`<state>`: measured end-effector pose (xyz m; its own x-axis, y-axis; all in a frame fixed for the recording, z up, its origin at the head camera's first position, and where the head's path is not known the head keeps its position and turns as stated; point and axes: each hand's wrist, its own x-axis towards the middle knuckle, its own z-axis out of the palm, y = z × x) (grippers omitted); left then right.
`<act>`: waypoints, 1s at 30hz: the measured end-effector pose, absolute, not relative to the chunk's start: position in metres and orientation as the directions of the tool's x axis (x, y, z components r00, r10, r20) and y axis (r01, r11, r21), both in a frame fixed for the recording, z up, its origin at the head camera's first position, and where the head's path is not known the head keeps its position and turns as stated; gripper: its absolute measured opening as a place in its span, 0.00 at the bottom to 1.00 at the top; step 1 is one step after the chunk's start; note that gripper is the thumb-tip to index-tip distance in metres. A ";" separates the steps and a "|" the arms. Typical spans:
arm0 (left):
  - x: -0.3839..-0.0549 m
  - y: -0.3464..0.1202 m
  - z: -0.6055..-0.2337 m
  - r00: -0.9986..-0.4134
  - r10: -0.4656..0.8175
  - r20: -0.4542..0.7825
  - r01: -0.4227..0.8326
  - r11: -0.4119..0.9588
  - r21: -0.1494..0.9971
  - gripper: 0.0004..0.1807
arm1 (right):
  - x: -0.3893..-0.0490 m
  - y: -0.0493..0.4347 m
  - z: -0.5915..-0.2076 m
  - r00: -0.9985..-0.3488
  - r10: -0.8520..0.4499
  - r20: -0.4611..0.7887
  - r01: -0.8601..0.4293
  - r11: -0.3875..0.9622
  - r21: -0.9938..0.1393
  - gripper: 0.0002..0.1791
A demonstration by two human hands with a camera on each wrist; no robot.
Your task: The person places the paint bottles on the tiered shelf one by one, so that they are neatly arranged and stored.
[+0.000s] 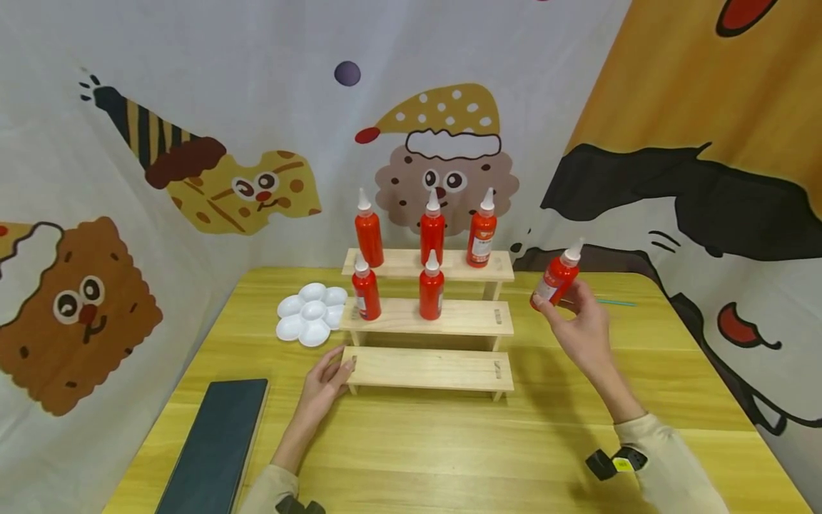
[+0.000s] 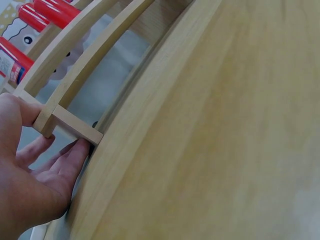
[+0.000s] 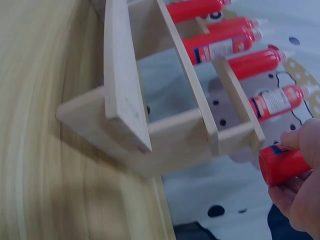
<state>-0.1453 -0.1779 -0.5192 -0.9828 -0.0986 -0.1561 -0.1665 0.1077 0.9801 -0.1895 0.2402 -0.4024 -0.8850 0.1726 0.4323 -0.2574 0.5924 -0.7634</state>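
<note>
A three-step wooden rack [image 1: 427, 368] stands mid-table. Three red bottles with white pointed caps line its top step, among them a labelled red bottle [image 1: 481, 239] at the right end. Two more stand on the middle step: a red bottle [image 1: 366, 289] at the left and another red bottle [image 1: 432, 291] near the centre. My left hand [image 1: 325, 382] holds the left end of the bottom step, thumb on top and fingers beneath, as the left wrist view shows. To the right of the rack, my right hand [image 1: 583, 330] grips a tilted red bottle [image 1: 557, 278] in the air.
A white flower-shaped palette [image 1: 312, 310] lies left of the rack. Nearer the front left is a dark book [image 1: 215, 442]. Behind the right hand lies a thin blue-green stick [image 1: 616, 303]. A cartoon-printed cloth [image 1: 270, 71] hangs behind the table.
</note>
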 end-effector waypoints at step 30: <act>-0.143 -0.175 -0.515 -0.983 -0.081 -0.162 -0.170 0.095 0.981 0.32 | -0.205 0.173 -0.421 -0.942 -0.101 0.319 -0.328 0.464 -0.823 0.28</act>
<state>-0.1431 -0.1752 -0.5151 -0.9834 -0.0809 -0.1623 -0.1697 0.0946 0.9809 -0.2055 0.1729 -0.4214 -0.9423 -0.1008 0.3192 -0.3283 0.4641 -0.8227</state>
